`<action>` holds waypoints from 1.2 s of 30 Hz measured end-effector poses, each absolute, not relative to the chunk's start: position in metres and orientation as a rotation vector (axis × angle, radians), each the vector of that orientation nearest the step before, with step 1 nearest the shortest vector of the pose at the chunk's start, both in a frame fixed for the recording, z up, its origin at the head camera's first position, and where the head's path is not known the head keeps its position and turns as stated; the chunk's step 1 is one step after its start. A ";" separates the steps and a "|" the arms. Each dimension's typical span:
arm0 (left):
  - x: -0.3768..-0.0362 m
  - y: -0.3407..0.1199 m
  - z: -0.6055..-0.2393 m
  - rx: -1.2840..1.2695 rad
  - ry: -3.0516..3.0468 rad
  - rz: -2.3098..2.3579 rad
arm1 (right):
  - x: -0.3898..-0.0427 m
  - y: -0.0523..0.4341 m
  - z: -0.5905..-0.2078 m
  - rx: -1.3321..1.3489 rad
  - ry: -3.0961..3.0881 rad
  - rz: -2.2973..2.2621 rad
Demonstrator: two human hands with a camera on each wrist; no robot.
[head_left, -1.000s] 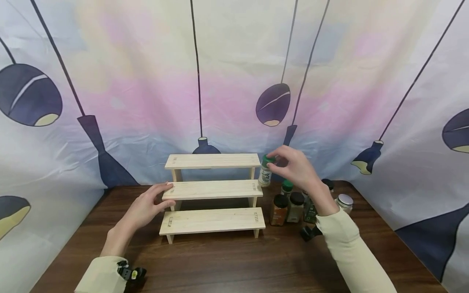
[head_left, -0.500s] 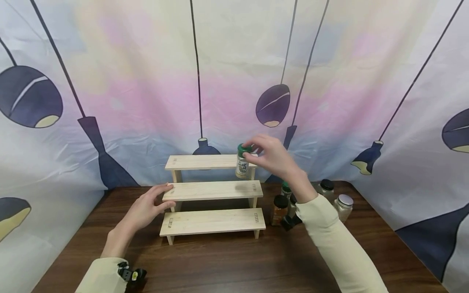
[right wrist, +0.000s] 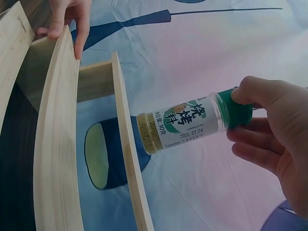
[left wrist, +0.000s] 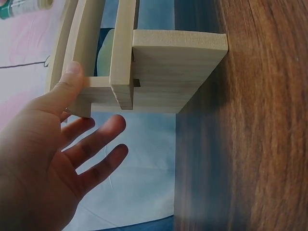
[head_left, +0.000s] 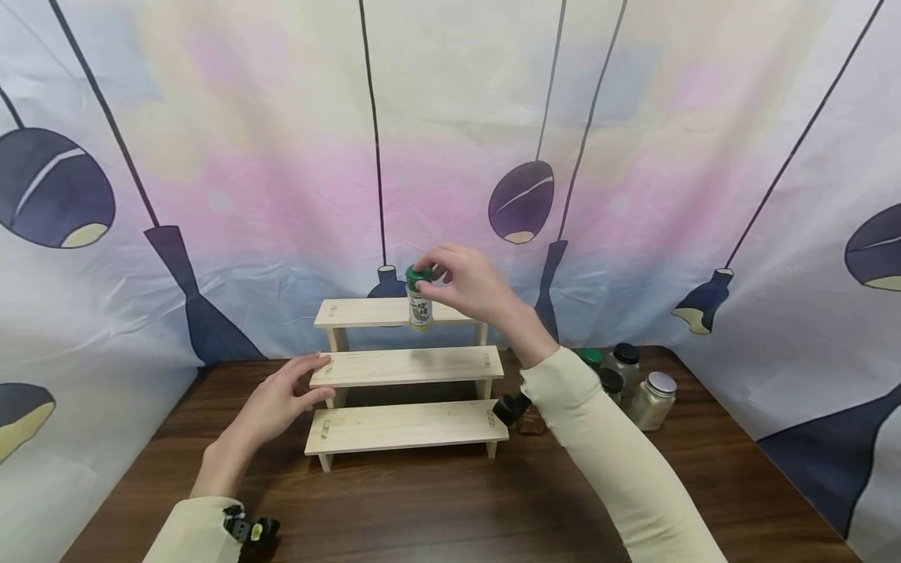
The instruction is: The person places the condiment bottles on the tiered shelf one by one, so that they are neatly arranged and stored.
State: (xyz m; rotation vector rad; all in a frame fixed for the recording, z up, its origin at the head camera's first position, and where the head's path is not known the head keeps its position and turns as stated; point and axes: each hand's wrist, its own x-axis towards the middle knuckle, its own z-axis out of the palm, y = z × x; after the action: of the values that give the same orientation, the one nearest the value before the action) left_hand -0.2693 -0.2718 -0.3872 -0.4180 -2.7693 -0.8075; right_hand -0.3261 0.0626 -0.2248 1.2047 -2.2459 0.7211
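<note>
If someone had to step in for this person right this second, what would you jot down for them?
Right hand: pinches the green cap of a spice bottle, held just over the top step of the wooden rack; whether it touches the step, I can't tell.
Left hand: fingers straight, steadying the middle step's left end.
Done: nothing stands on the rack so far.
Left: set this bottle down; the other jars wait on the table, right of the rack.

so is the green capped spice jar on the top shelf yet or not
Not yet: the right hand holds the spice jar by its cap, upright, bottom just above the top shelf.
</note>
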 end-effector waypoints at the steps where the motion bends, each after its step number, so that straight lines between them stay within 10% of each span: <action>1: -0.269 -0.272 -0.388 -0.417 -2.768 -0.810 | -0.327 0.059 -0.224 1.206 -2.254 0.725; 36: -0.270 -0.272 -0.386 -0.397 -2.760 -0.838 | -0.351 -0.041 -0.218 1.120 -2.568 0.753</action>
State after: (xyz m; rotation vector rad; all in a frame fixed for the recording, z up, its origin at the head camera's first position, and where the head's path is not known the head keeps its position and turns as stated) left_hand -0.2699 -0.2716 -0.3860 -0.3970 -2.7605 -0.8382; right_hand -0.3510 -0.0405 -0.2179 1.1204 -2.5676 0.7530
